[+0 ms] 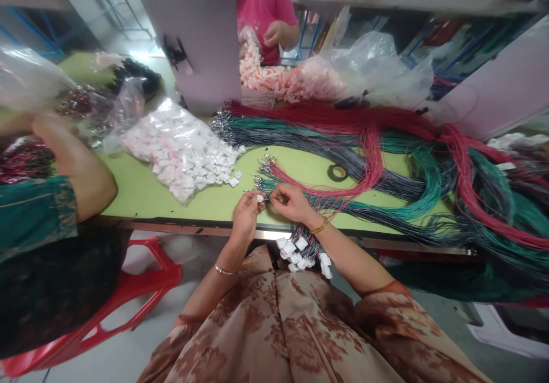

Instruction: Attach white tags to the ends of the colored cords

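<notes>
Near the table's front edge, my left hand (246, 214) pinches a small white plastic connector (259, 198). Close on its right, my right hand (291, 202) is closed, fingertips together by the connector; it appears to hold a thin dark wire, whose end is too small to make out. Just beyond my hands lie the metal-tipped ends of red wires (300, 183) and green wires (338, 202). Below my right wrist, several white connectors (300, 252) with wires attached hang over the table edge. A plastic bag of white connectors (184, 148) lies open to the left.
A black tape roll (338, 172) sits on the green tabletop (214, 204). Long bundles of red wires (334, 115) and grey wires (295, 143) stretch rightward. A co-worker's arm (77, 160) is at left, above a red chair (150, 280). Another person (268, 26) works opposite, behind pink-white parts (295, 83).
</notes>
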Tool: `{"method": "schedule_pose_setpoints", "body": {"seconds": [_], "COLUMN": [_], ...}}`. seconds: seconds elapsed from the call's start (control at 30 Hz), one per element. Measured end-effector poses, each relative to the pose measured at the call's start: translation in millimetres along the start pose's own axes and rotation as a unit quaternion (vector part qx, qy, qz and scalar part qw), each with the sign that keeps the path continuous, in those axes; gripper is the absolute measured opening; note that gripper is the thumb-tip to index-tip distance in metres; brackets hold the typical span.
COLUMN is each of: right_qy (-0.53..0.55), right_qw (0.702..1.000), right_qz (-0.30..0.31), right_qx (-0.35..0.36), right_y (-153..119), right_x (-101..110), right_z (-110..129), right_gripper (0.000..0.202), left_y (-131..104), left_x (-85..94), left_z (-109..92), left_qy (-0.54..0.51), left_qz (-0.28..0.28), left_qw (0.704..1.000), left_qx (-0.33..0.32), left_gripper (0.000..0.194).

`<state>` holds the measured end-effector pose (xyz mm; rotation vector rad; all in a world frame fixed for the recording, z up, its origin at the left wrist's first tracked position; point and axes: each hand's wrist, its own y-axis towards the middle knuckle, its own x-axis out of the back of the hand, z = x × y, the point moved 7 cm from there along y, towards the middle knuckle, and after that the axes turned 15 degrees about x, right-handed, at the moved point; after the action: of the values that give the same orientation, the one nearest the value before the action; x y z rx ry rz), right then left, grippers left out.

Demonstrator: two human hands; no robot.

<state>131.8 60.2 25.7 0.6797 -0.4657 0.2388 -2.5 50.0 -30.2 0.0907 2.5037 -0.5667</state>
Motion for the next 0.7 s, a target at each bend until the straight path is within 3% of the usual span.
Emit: {"method": "schedule_pose_setpoints", "body": {"seconds": [0.27, 0.4, 0.53, 0.7], "right_qy": [0.014, 0.005, -0.006, -0.034], "right_qw": [1.0, 0.999, 0.999, 0.998], "right_qz": [0.007, 0.026, 0.03, 0.034], "right_qx": [-0.024, -0.028, -0.009, 0.027], "right_y": [-1.7, -2.1, -1.0, -0.7], "right_x": [-2.1, -6.6, -8.4, -7.5], "right_z": [-8.0, -10.5, -10.0, -2.5], "right_gripper": [0.004, 0.005, 0.013, 0.012], "left_y": [-0.4, -3.3, -5.6, -3.9], "left_x": [0.6, -2.1, -5.9, -2.3], "left_z": [-0.2, -1.3, -2.7, -3.5], "left_qy": [0.03, 0.072, 0.151, 0.12], "left_qz": [-0.022, -0.029, -0.05, -0.083], "left_qw": [0.999, 0.996, 0.984, 0.985], "left_qx": [-0.008, -0.044, -0.076, -0.089], "left_gripper": [0.022, 0.024, 0.025, 0.029]}}
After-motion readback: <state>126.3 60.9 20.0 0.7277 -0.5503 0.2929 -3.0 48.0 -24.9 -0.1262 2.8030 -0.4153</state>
